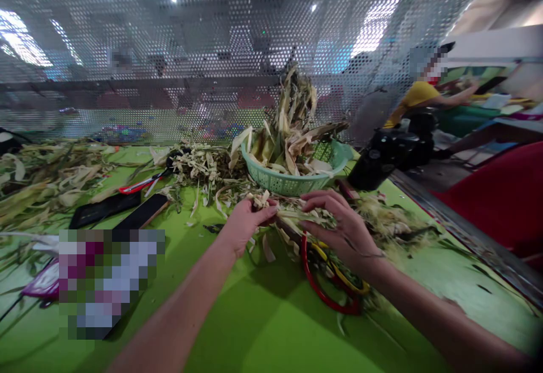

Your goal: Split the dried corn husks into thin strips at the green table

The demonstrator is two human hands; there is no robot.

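Note:
Over the green table, my left hand [244, 223] is closed, pinching a small bundle of pale corn husk pieces [259, 199] between thumb and fingers. A light green husk strip [292, 215] stretches from there toward my right hand [339, 223]. The fingers of my right hand are apart and curved around the strip's end; I see no firm pinch. Just below that hand lie scissors with red and yellow loop handles [309, 274], partly covered by it. Cut husk scraps [267, 248] are scattered under both hands.
Behind my hands stands a green plastic basket [288, 183] of dried husks. Husk piles [46, 175], a red cutter [142, 185] and a dark phone-like slab [142, 215] lie left. Right are corn silk [394, 220], a black object [377, 158] and a person in yellow [418, 96].

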